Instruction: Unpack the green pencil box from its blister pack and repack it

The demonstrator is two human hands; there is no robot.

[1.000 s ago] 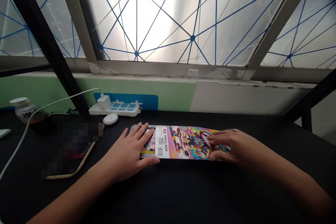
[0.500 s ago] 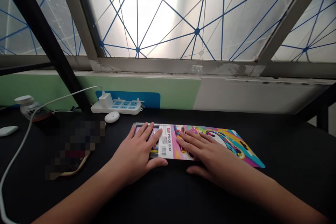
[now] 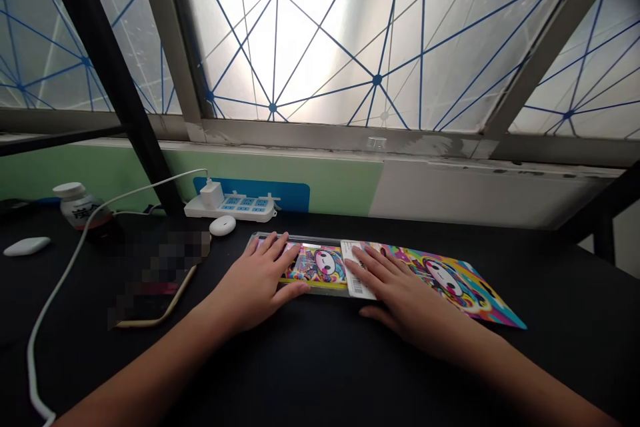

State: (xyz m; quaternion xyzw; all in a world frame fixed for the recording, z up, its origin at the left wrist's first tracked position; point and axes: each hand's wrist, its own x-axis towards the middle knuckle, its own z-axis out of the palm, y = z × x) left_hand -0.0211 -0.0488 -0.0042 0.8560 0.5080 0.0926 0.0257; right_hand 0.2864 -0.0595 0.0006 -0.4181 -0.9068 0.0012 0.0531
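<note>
our left hand [image 3: 253, 280] presses flat, fingers spread, on the clear plastic pencil box [image 3: 313, 265]; our right hand [image 3: 400, 290], fingers extended, lies on its colourful cartoon-printed cardboard sleeve [image 3: 450, 283].

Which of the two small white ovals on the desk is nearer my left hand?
The oval beside the power strip, just beyond your left hand; the other oval lies far left, near the bottle.

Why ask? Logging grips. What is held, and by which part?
Nothing is gripped: left hand presses on the left end of the pencil box, right hand on its paper sleeve.
</note>
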